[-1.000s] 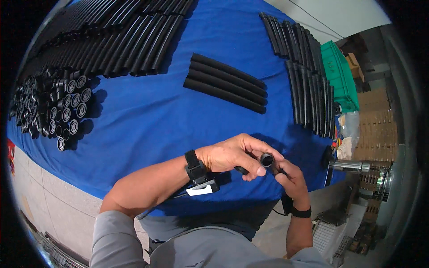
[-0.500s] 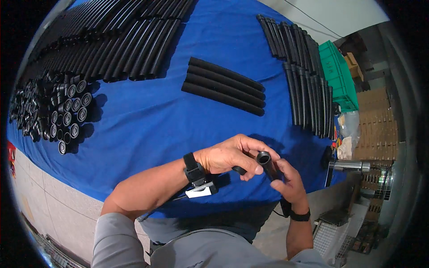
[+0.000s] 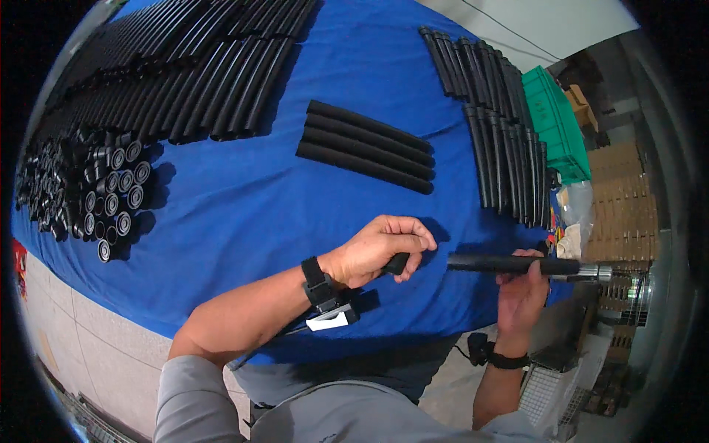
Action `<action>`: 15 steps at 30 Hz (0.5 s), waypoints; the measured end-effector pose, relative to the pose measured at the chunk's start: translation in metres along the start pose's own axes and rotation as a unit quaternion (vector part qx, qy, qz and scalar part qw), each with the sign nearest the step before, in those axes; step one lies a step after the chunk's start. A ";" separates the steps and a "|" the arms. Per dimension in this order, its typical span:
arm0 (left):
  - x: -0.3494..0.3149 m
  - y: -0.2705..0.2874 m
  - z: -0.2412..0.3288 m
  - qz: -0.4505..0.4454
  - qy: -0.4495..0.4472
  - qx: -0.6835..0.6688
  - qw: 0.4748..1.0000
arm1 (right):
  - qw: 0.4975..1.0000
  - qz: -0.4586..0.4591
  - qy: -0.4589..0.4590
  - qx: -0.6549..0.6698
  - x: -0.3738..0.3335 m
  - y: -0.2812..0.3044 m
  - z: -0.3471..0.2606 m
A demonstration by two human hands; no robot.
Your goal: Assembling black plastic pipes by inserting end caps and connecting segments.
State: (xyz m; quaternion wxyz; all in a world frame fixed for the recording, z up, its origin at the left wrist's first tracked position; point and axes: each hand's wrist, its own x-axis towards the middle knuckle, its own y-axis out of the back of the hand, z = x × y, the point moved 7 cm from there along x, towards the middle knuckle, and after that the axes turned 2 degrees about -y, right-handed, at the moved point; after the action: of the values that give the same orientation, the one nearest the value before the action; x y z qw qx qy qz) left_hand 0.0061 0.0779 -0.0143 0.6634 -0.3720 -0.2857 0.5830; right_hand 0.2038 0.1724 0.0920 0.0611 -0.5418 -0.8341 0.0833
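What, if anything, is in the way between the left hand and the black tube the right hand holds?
Nothing visible: only blue cloth shows between the left hand and the left end of the black tube. The right hand grips the tube.

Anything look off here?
No visible spill or damage. Only the small black fittings at left stand out: much of that pile is jumbled, while the black tubes beyond lie in rows. The long tube in the right hand looks intact.

A workshop is indicated by rows of black tubes (image 3: 210, 92) and heaped fittings (image 3: 81, 181) laid on a blue-covered table (image 3: 221, 214) near a green crate (image 3: 554, 125).
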 end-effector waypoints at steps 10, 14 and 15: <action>-0.008 -0.021 0.000 -0.086 -0.006 0.134 0.987 | 0.883 0.101 -0.352 0.293 -0.048 -0.008 0.118; -0.010 -0.020 0.000 -0.083 -0.009 0.140 0.987 | 0.889 0.149 -0.359 0.242 -0.056 -0.014 0.115; -0.010 -0.021 0.001 -0.083 -0.010 0.140 0.987 | 0.885 0.094 -0.395 0.228 -0.060 -0.018 0.111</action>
State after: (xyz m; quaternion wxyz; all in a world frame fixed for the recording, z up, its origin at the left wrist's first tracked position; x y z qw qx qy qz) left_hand 0.0157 0.0676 0.0038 0.7523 -0.2450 -0.2379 0.5634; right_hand 0.1908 0.1027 -0.0139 -0.1599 -0.5109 -0.6926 0.4834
